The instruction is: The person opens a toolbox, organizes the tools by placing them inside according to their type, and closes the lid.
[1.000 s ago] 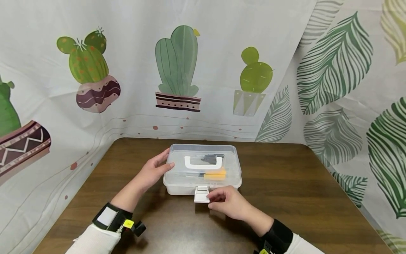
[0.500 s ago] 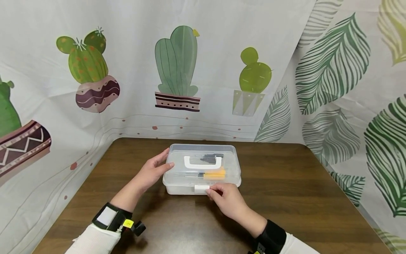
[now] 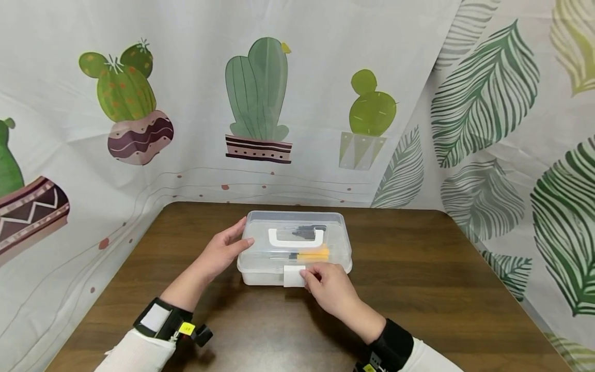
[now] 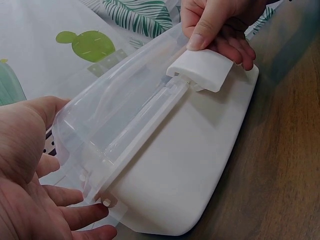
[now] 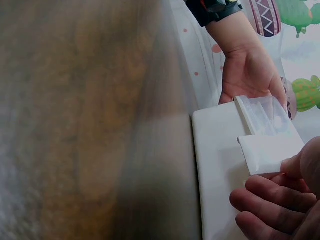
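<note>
A plastic storage box with a white base (image 3: 262, 279) and a clear lid (image 3: 257, 232) stands on the table, its lid down. At its front centre, a white latch (image 3: 292, 277) tilts outward from the wall in the left wrist view. My right hand (image 3: 333, 290) pinches the latch's right edge between thumb and index finger, the other fingers loose below. My left hand (image 3: 218, 256) rests along the box's left end, thumb on the lid and fingers extended against the side. Through the lid show yellow-handled tools (image 3: 313, 254) and dark slender items (image 3: 310, 232).
A white carry handle (image 3: 296, 244) lies flat on the lid. Brown wooden tabletop (image 3: 418, 289) surrounds the box. Behind the table hangs a cloth (image 3: 316, 186) printed with cacti and leaves. Both wrists wear black straps (image 3: 392, 345) with small cameras.
The latch has swung up from jutting low in front to lie higher, near the lid's rim. My right hand has risen slightly with it; my left hand keeps its place.
</note>
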The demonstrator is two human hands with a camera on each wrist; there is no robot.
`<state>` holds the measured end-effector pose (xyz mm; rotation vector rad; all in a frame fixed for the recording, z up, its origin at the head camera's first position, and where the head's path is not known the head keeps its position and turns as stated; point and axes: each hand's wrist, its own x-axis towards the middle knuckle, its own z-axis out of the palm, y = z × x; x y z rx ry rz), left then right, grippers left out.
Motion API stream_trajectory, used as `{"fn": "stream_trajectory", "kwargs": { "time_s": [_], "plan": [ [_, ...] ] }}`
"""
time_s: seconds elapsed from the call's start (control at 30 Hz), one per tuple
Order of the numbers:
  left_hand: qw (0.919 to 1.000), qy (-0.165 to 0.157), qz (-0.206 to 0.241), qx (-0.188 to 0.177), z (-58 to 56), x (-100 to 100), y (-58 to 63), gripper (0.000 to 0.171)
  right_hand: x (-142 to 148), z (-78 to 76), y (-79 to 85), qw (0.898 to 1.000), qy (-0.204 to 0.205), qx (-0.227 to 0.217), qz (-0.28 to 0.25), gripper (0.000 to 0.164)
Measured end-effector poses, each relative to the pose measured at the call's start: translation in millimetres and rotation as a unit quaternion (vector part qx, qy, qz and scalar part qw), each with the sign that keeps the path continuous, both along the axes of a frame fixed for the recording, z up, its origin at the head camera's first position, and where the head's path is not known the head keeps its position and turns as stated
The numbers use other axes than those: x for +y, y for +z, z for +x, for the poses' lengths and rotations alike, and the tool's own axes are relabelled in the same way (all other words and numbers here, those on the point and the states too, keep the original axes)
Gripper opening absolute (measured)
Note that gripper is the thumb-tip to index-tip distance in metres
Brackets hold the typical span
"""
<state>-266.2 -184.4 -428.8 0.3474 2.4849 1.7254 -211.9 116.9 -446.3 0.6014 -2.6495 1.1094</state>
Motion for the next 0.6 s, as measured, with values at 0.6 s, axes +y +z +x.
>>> {"fn": "stream_trajectory", "kwargs": {
  "time_s": [0.6],
  "plan": [
    [1.0000, -0.001, 0.001, 0.008, -2.4, 0.8, -2.4, 0.074, 3.1, -4.8, 0.2, 0.998, 0.024, -0.011, 0.062, 0.042]
  ]
}}
